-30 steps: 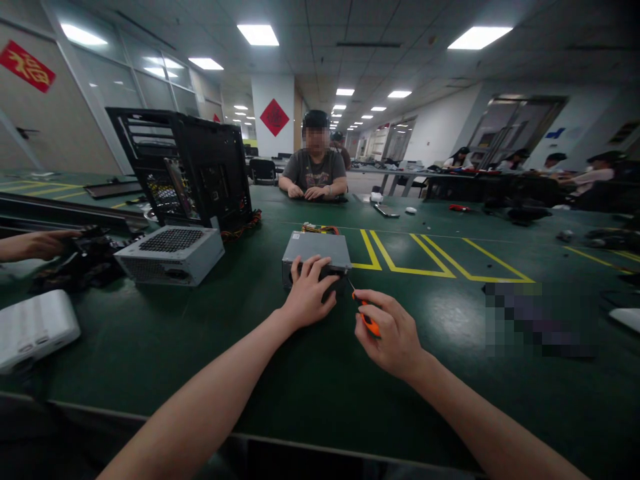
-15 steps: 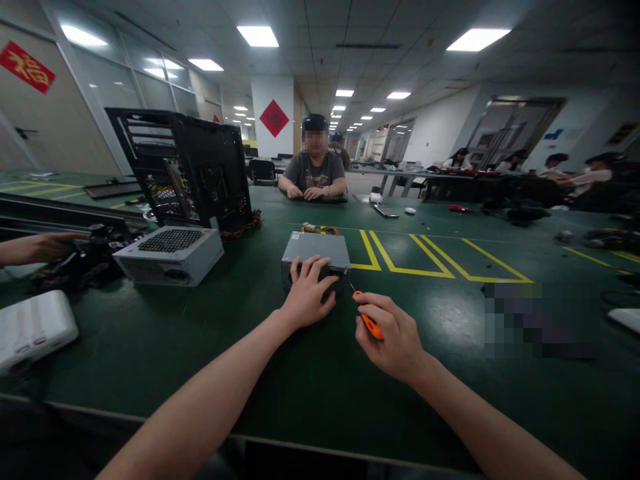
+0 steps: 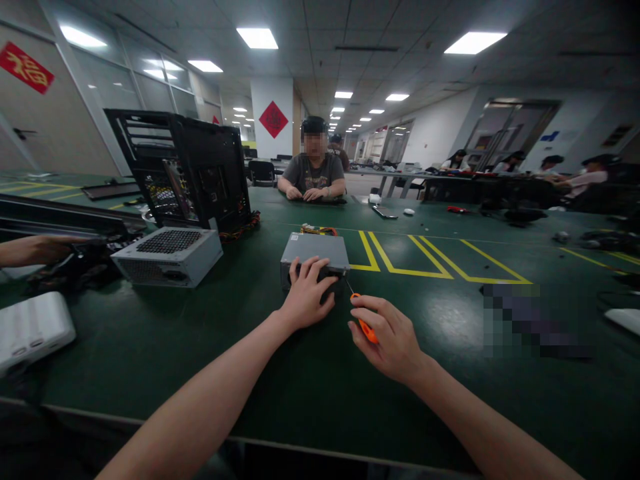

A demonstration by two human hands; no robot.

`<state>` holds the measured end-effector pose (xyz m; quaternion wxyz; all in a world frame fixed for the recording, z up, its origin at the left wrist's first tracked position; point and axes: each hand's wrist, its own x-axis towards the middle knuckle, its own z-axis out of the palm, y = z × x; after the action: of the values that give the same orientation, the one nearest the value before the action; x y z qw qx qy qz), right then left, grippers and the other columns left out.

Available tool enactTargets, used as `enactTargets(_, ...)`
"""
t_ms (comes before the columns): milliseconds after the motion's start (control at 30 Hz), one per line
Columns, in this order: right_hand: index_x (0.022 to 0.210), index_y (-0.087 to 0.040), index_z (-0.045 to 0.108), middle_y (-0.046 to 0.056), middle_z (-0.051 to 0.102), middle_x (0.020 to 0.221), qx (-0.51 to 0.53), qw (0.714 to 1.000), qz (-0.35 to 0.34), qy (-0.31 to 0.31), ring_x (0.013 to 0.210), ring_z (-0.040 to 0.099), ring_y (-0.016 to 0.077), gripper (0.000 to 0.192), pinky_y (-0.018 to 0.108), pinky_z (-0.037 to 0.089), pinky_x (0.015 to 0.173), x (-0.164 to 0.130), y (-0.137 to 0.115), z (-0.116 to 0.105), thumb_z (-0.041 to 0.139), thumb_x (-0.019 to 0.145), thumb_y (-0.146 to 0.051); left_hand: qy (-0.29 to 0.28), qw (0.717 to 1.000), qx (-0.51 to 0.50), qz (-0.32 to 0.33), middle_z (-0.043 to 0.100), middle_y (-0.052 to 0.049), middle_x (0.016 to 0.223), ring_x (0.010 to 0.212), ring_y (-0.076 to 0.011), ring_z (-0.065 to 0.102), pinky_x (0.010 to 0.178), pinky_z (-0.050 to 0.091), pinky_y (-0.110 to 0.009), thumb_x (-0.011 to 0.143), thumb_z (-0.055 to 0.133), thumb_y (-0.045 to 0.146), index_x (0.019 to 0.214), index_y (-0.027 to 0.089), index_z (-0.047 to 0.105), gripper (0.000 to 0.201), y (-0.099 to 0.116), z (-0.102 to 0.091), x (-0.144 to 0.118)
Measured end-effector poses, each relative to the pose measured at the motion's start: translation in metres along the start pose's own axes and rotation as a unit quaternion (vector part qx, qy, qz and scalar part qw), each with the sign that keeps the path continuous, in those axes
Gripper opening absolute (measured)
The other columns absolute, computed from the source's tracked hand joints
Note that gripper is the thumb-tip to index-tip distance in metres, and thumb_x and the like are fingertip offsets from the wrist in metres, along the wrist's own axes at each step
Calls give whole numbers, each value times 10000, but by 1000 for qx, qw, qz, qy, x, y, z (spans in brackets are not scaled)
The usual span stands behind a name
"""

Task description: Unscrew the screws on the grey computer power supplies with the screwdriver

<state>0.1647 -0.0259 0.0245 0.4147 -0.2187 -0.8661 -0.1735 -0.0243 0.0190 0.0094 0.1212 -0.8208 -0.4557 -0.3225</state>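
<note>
A grey power supply box (image 3: 316,251) lies on the green table (image 3: 310,373), with coloured wires (image 3: 320,230) at its far end. My left hand (image 3: 306,296) rests flat against the box's near face, fingers spread over it. My right hand (image 3: 389,339) grips an orange-handled screwdriver (image 3: 364,324). Its thin tip points up and left at the box's near right corner.
A second grey power supply (image 3: 167,256) and an open black computer case (image 3: 186,167) stand at the left. A white box (image 3: 31,329) lies near the left edge. Another person's hand (image 3: 35,249) works at far left. A person sits across the table (image 3: 314,170). Yellow floor-style lines (image 3: 425,257) mark the tabletop.
My right hand with the screwdriver has shifted slightly left toward the box. My left hand stays on the box. The other person's hand at left has drawn back a little.
</note>
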Motion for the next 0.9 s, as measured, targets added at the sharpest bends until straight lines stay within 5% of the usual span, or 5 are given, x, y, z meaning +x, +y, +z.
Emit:
enactTargets(467,1119,-174,419,109,592,967,-24,997,32,59,864,581,205,403,362,518,713,-2,6,-1,607,764,-164,0,1000,11,-1,412,-87,1319,1269,-295,271,1056,73,-555,780,524,304,1078,240,591,312,0,2,-1)
enactTargets(900,1001,-200,430,68,607,918,41,996,74,30,834,605,171,263,333,520,711,-2,2,1,536,768,-143,-10,1000,15,22,355,-70,1336,1267,-313,238,1029,57,-595,804,519,326,1139,337,569,339,-1,2,0)
